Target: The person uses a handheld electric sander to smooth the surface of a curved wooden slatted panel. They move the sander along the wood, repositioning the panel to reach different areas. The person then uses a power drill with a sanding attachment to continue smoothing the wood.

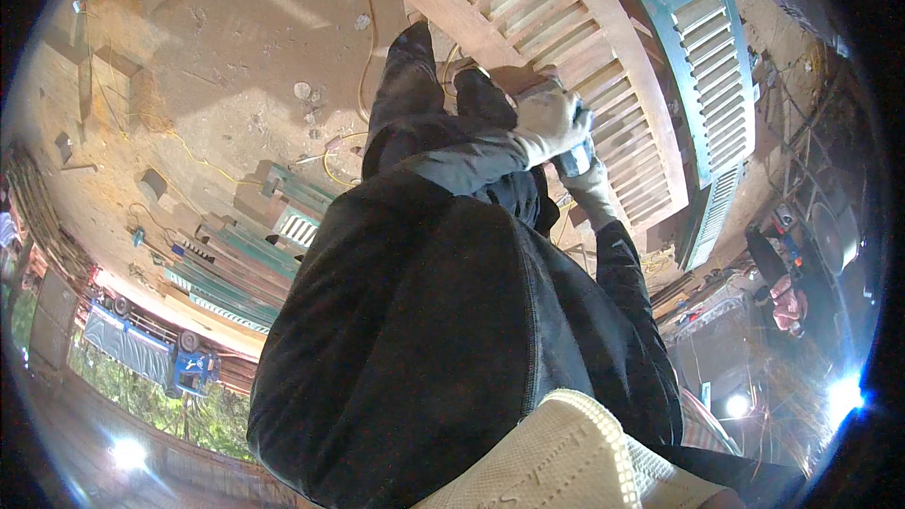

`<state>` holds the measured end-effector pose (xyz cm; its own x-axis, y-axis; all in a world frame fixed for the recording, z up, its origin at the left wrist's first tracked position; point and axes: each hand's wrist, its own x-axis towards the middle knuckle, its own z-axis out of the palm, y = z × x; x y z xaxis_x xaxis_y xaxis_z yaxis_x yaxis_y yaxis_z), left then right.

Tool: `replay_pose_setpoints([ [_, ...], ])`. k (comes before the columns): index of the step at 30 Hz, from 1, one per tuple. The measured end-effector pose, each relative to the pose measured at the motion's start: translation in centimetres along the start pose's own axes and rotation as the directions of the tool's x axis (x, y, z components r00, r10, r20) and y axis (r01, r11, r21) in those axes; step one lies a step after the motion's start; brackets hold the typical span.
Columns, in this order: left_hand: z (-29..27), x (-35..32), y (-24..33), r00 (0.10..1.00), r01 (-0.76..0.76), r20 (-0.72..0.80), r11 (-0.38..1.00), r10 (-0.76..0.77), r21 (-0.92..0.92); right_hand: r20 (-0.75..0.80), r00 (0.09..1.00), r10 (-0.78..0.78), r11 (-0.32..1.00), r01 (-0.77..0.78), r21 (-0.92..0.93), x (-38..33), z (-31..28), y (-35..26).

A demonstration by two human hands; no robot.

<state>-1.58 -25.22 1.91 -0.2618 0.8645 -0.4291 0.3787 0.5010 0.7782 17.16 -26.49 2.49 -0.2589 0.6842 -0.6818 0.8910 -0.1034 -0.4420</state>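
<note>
My left hand (pixel 551 121), in a pale work glove, reaches across my body and is closed on a blue-and-grey handheld tool (pixel 574 160). Gloved too, my right hand (pixel 591 185) grips the same tool from its nearer side. The tool's exact kind is hard to make out, since both gloves cover much of it. It is held at the near edge of a brown wooden louvred shutter panel (pixel 650 153), whose slats run in rows. Whether the tool touches the wood I cannot tell.
Beyond the panel stands a green-framed louvred panel (pixel 699 66). A yellowish hose or cord (pixel 370 47) lies on the dusty floor near my feet. Stacked frames and boards (pixel 236 264) lie to the left. Another person (pixel 784 302) is at the far right. A blue truck (pixel 193 368) stands outside.
</note>
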Motion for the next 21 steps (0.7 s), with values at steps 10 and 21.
replay_pose_setpoints([
  [10,-19.4,10.9,-11.5,0.977,0.008,-0.213,1.000,-0.004,0.019,0.041,0.990,-0.137,0.990,0.137,0.026,9.0,2.8,-25.6],
  [21,-41.5,21.5,-18.1,0.937,0.265,-0.184,0.948,-0.296,-0.176,-0.106,0.880,-0.462,0.883,0.468,0.042,18.6,9.8,-40.4],
])
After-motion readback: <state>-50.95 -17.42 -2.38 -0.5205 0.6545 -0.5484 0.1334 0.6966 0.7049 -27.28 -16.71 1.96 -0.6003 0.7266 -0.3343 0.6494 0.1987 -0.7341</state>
